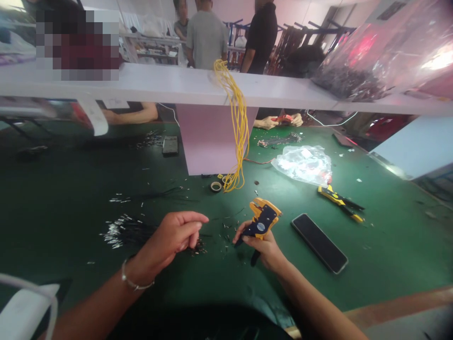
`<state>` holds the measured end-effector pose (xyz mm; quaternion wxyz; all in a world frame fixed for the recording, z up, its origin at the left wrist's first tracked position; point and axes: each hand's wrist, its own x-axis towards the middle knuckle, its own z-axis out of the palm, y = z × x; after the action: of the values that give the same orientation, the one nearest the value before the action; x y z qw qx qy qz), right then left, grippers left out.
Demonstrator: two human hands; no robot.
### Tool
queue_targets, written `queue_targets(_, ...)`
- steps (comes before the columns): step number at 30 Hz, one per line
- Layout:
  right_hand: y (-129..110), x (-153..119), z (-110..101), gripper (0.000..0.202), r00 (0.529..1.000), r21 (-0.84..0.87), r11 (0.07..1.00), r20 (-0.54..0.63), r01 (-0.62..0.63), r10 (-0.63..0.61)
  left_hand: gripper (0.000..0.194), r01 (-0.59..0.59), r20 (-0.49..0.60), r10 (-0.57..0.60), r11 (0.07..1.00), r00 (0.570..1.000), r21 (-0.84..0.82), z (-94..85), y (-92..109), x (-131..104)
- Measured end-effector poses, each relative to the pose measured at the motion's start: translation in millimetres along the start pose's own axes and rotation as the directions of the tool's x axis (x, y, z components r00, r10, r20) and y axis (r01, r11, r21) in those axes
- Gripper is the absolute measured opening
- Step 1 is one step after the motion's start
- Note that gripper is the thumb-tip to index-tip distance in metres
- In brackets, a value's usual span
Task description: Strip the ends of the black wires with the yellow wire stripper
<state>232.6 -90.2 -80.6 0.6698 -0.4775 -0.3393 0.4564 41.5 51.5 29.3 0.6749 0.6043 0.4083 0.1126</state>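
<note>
My left hand [180, 231] is closed, thumb against the bent fingers, above the table's middle. A thin black wire [233, 215] seems to run rightward from its fingertips; the pinch itself is too small to see clearly. Under that hand lies a bundle of black wires [132, 231], silvery terminals at the left end and coppery tips at the right. My right hand [264, 245] is wrapped round the handles of a yellow and dark-blue wire stripper [262, 222], its head pointing up and away. Between the hands, small wire scraps [225, 231] are scattered on the table.
A phone [320, 243] and yellow-black pliers [341, 203] lie at right, a clear plastic bag [304, 163] beyond. Yellow wires [239, 118] hang from the white shelf [159, 87] near a tape roll [215, 187]. Across the green table [71, 189], a co-worker's hands [269, 123] hold a red tool.
</note>
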Motion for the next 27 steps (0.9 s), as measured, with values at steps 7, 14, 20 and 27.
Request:
queue_targets(7, -0.8, 0.3, -0.4, 0.019, 0.999, -0.010, 1.000, 0.044, -0.020, 0.021, 0.039, 0.055, 0.021, -0.056, 0.998, 0.998, 0.015, 10.3, -3.0, 0.1)
queue_targets(14, 2.3, 0.9, -3.4, 0.020, 0.999, -0.098, 0.995, 0.016, -0.030, 0.032, 0.040, 0.060, 0.078, -0.062, 0.998, 0.995, 0.018, 10.7, -7.5, -0.6)
queue_targets(20, -0.9, -1.2, -4.4, 0.018, 0.999, -0.283, 0.959, -0.026, 0.034, -0.043, 0.040, 0.072, 0.145, -0.077, 0.997, 0.986, 0.038, 9.0, -7.2, -2.8)
queue_targets(27, -2.4, -4.9, -4.8, 0.013, 0.983, -0.590, 0.803, -0.087, 0.079, -0.161, 0.037, 0.078, 0.183, -0.100, 0.989, 0.978, 0.123, 5.0, -6.8, 0.9)
